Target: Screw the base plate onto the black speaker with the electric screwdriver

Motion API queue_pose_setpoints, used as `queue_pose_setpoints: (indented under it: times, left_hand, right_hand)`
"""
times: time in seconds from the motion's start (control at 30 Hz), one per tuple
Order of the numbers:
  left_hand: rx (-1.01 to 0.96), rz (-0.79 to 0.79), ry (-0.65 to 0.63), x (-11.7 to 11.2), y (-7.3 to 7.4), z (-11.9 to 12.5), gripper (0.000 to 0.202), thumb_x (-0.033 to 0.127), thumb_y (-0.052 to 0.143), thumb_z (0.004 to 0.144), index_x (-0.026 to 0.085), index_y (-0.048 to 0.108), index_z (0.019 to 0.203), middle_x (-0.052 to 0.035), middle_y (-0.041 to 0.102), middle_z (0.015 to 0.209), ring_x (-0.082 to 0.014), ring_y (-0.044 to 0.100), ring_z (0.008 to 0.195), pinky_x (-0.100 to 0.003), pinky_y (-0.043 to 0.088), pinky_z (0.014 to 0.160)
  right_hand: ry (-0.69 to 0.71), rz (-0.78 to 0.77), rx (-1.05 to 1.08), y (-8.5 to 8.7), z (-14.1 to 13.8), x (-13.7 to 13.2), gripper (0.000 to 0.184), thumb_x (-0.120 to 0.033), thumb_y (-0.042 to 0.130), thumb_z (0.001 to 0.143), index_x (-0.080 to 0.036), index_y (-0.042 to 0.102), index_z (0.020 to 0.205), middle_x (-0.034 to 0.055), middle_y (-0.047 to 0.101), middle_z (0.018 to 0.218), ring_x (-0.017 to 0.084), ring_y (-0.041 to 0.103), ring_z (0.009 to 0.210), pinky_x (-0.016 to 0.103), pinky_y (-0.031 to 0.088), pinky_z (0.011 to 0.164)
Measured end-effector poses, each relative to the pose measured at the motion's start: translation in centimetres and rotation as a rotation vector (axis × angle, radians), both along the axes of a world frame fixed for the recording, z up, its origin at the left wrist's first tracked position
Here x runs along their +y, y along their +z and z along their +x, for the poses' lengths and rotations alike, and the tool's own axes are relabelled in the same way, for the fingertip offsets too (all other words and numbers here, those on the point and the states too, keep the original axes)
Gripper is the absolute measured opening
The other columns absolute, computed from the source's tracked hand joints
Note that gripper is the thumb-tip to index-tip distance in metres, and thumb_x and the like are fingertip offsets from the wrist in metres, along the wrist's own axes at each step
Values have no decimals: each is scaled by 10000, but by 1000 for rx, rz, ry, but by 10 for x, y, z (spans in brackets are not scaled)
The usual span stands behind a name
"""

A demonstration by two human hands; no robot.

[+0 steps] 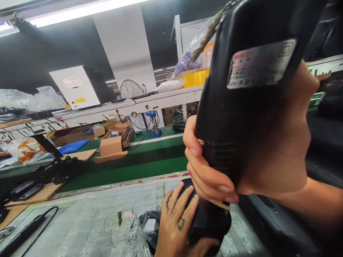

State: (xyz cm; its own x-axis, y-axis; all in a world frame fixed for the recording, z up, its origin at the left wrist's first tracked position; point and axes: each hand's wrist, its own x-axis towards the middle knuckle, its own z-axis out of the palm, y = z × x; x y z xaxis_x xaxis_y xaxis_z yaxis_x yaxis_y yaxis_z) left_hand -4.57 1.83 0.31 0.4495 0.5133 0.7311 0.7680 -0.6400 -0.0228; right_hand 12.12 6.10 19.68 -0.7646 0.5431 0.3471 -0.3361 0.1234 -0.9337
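My right hand (211,171) is wrapped around an upright black electric screwdriver (219,117), close to the camera. A silver label with red print is on its side, and a frayed cord rises from its top. Its lower end points down at a black plastic part (195,217) on the bench; the tip is hidden. My left hand (177,217) lies over that part, fingers across its top and thumb on the near side, gripping it. Beside the left hand sits a clear plastic bag (150,228) with something dark and a white label inside.
Beyond the worn bench top (93,217) runs a green conveyor belt (150,157). It carries an open cardboard box (114,142) and a blue press-like tool (154,125). Black parts (29,187) lie on boards at left, near a corded black tool (24,228). Large black cases (273,221) stand at right.
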Motion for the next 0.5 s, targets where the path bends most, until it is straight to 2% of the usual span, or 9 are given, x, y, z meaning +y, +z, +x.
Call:
queue_pose_setpoints:
  times: [0.13, 0.23, 0.3, 0.37, 0.43, 0.5]
  left_hand:
    - [-45, -8, -8, 1, 1, 3, 703, 491, 751, 786, 122, 493, 1325, -198, 660, 1261, -348, 459, 1385, -540, 560, 975]
    - [-118, 10, -48, 2, 0, 5, 675, 480, 732, 805, 96, 511, 1314, -214, 662, 1243, -358, 495, 1351, -494, 585, 951]
    - [-151, 14, -78, 2, -1, 6, 667, 482, 693, 837, 89, 497, 1339, -212, 655, 1253, -356, 475, 1366, -463, 581, 964]
    - [-159, 5, -84, 1, -2, 7, 668, 496, 648, 870, 104, 468, 1380, -196, 635, 1296, -331, 421, 1410, -402, 575, 982]
    - [-180, -13, -76, -2, -2, 8, 649, 516, 588, 903, 127, 448, 1404, -178, 597, 1361, -301, 367, 1448, -342, 571, 984]
    - [-218, -49, -55, -5, -1, 11, 612, 520, 540, 927, 154, 442, 1407, -155, 576, 1396, -272, 348, 1461, -298, 574, 960]
  right_hand:
    - [-95, 30, -29, -17, 2, -6, 824, -875, 196, 904, -115, 486, 773, 7, 440, 552, 153, 535, 514, 197, 479, 448]
    - [-86, -3, -54, -19, 1, -8, 887, -903, 53, 869, -128, 470, 763, -7, 419, 532, 136, 519, 490, 185, 476, 438]
    - [9, -44, -43, -13, 1, -8, 934, -926, -67, 811, -144, 438, 730, -18, 390, 496, 120, 469, 429, 182, 465, 420]
    - [166, -87, -28, -5, -1, -6, 974, -946, -193, 719, -163, 386, 684, -29, 337, 444, 107, 395, 361, 199, 465, 415]
    - [265, -85, 36, 1, -1, -3, 958, -841, -326, 757, -166, 350, 677, -26, 318, 444, 110, 402, 360, 229, 499, 462]
    - [391, -4, 97, 3, 0, 1, 983, -637, -488, 758, -156, 368, 708, -11, 361, 500, 125, 499, 446, 268, 541, 553]
